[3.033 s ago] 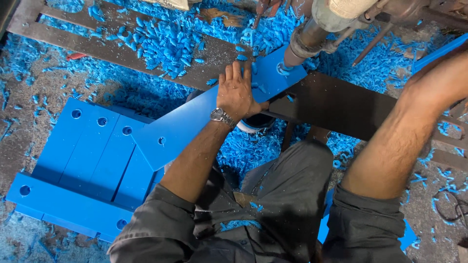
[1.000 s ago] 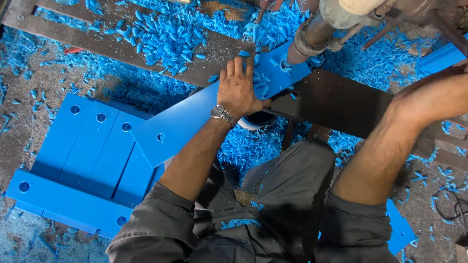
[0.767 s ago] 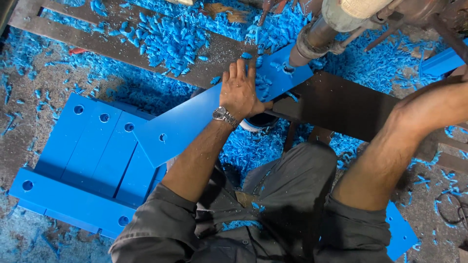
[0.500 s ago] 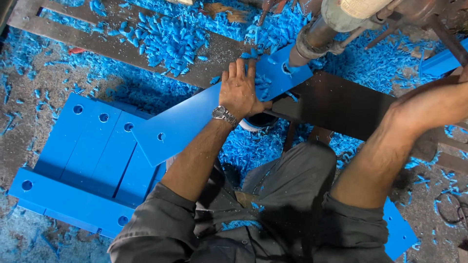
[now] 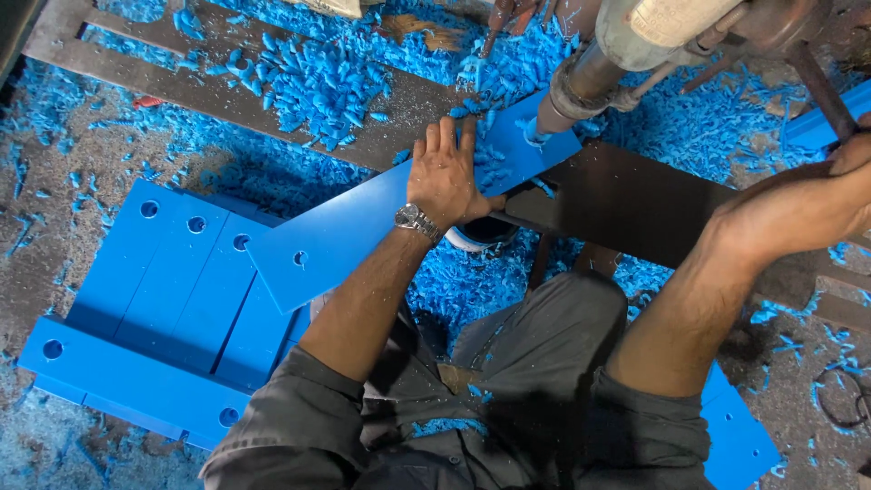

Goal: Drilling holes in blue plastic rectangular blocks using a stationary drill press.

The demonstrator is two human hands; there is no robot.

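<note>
My left hand point(image 5: 445, 177) lies flat, fingers together, on a long blue plastic plate point(image 5: 349, 231) and presses it onto the dark machine table point(image 5: 635, 204). The plate's far end sits under the drill spindle point(image 5: 581, 82), with fresh blue shavings around the bit. A hole shows near the plate's near end. My right hand point(image 5: 857, 163) is at the right edge, closed around the thin dark feed lever point(image 5: 821, 86) of the drill press. A metal watch sits on my left wrist.
Several blue plates with holes point(image 5: 172, 272) are stacked on the floor at the left. Blue shavings point(image 5: 318, 82) cover the floor and a grey steel bar point(image 5: 218, 91). Another blue piece point(image 5: 739, 440) lies at the lower right. A white tub point(image 5: 476, 238) sits below the table.
The long blue plate and my left hand have stayed nearly in place under the spindle. My right forearm has shifted slightly on the lever. More shavings lie around the bit.
</note>
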